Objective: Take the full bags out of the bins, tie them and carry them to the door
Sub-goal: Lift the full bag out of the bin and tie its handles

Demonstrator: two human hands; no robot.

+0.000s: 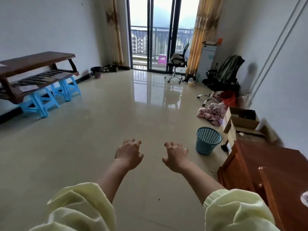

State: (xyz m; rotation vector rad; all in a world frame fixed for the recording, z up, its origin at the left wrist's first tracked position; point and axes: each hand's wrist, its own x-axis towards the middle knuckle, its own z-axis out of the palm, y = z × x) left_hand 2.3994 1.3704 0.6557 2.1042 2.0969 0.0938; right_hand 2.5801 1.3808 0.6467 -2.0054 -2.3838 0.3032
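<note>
Currently both hands are empty: left hand (129, 151) and right hand (175, 155) hover over the floor (116, 114), fingers loosely curled, gripping nothing. Teal mesh bin (208, 140) stands at 2 o'clock, near the right hand, beside a cardboard box (240, 120); no bag visible inside from this angle. Dark bin (97, 75) sits at 11 o'clock, far off by the wall (50, 30); a black liner (95, 68) seems to drape its rim. Judgement: liner film thin, soft, slippery; weight unknown. Gather slack at the rim, lift straight up.

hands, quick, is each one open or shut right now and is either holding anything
Left hand: open, fingers loosely curled, holding nothing.
Right hand: open, fingers loosely curled, holding nothing.
</note>
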